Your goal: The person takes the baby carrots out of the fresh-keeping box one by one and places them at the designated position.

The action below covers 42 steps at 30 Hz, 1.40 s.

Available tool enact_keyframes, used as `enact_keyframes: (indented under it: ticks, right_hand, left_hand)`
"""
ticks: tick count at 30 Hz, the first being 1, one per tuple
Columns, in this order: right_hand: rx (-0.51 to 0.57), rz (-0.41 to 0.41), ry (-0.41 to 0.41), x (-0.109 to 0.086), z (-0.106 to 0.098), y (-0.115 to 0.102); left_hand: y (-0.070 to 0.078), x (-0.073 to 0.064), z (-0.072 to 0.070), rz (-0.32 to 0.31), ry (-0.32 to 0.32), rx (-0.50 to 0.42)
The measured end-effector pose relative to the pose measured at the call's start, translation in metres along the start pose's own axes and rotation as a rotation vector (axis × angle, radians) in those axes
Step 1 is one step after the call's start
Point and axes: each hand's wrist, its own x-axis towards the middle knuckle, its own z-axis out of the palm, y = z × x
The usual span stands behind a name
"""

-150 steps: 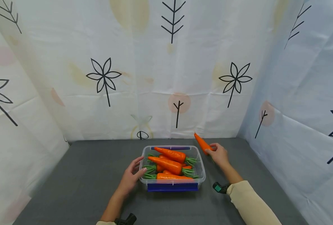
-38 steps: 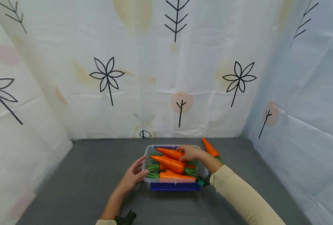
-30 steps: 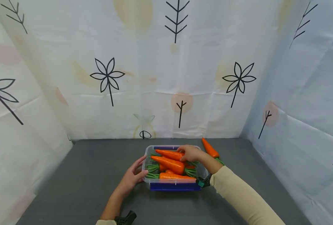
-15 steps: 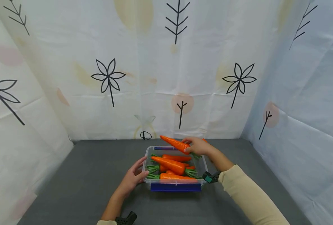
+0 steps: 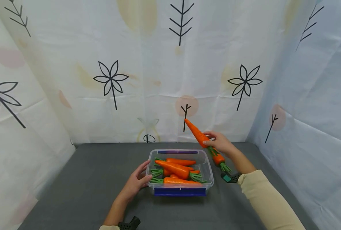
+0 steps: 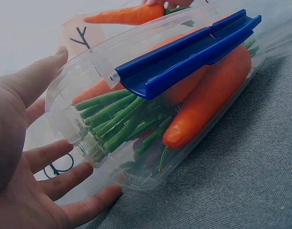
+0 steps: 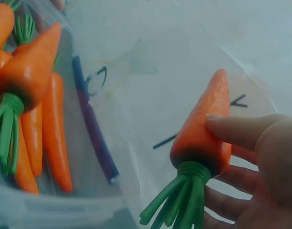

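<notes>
My right hand (image 5: 220,143) pinches an orange carrot (image 5: 197,133) near its green-topped end, thumb on one side and fingers on the other. The carrot is raised beyond the right back corner of a clear plastic box (image 5: 211,177), its tip pointing up and left. With fingers loosely extended, my left hand (image 5: 135,182) touches the box's left side; the left wrist view puts the thumb (image 6: 49,67) by the rim. Several carrots (image 5: 174,168) with green stems lie piled in the box. Another carrot (image 5: 218,159) rests on the table right of it, partly hidden behind the held one.
The box has blue latches (image 5: 180,191) on its front and back sides. Grey cloth covers the table (image 5: 81,185). Pale patterned fabric (image 5: 147,80) hangs behind the table and along both sides.
My right hand first put one carrot down on the table at the right. It then took the top carrot out of the box and lifted it rightward. My left hand stays at the box.
</notes>
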Motion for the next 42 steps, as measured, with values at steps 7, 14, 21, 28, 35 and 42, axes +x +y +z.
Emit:
enact_keyframes:
  ticks: [7, 14, 21, 28, 35, 42]
  right_hand:
    - [-0.022, 0.051, 0.133, -0.006, -0.008, 0.024]
    - [-0.086, 0.144, 0.265, -0.014, -0.014, 0.047]
    - [-0.202, 0.221, 0.338, -0.022, -0.018, 0.077]
    - [-0.288, 0.246, 0.321, -0.033, -0.021, 0.102]
    - [-0.357, 0.296, 0.274, -0.041, -0.021, 0.116]
    - [-0.362, 0.323, 0.252, -0.044, -0.016, 0.126]
  left_hand:
    - [0.001, -0.001, 0.0, -0.007, 0.011, -0.015]
    - [-0.002, 0.0, 0.0, -0.005, 0.01, -0.013]
    - [0.0, -0.001, 0.0, -0.012, 0.022, -0.008]
    - [0.0, -0.001, 0.001, -0.016, 0.025, -0.009]
    - [0.001, -0.001, 0.002, -0.016, 0.026, -0.001]
    - [0.0, -0.002, 0.002, -0.016, 0.028, -0.003]
